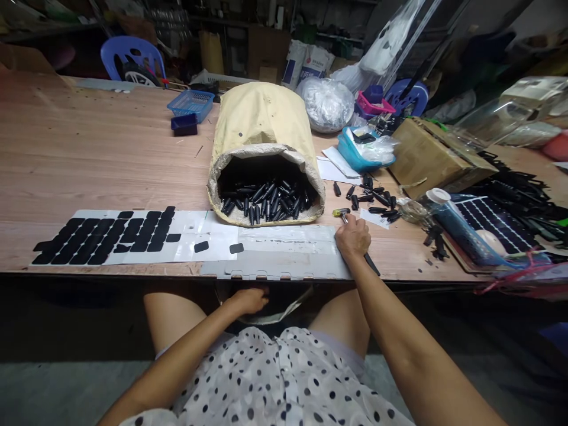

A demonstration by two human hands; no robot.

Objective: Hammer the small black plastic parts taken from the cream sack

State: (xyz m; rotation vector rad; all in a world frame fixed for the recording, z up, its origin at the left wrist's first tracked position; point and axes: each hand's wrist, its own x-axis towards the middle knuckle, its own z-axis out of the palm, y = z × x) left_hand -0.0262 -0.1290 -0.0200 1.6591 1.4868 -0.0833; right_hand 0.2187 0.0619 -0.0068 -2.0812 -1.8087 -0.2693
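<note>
My right hand point(354, 235) rests at the table's front edge, its fingers wrapped round a small hammer point(371, 264) with a yellowish head and a dark handle. Below the tabletop, over my lap, hangs my left hand point(249, 300). Its fingers curl into shadow above a pale-rimmed opening point(284, 313), and what they hold, if anything, is hidden. On the table a cream sack point(266, 115) lies with its mouth towards me, full of black tapered plastic pieces point(273, 201). More such black pieces point(377, 198) lie scattered beyond my right hand.
A white sheet with black rounded stickers point(95, 239) lies at left, beside a grey strip point(275, 266) along the front edge. Blue baskets point(190, 105) stand behind. To the right are a teal basin point(364, 151), a cardboard box point(435, 157) and a bottle point(461, 222).
</note>
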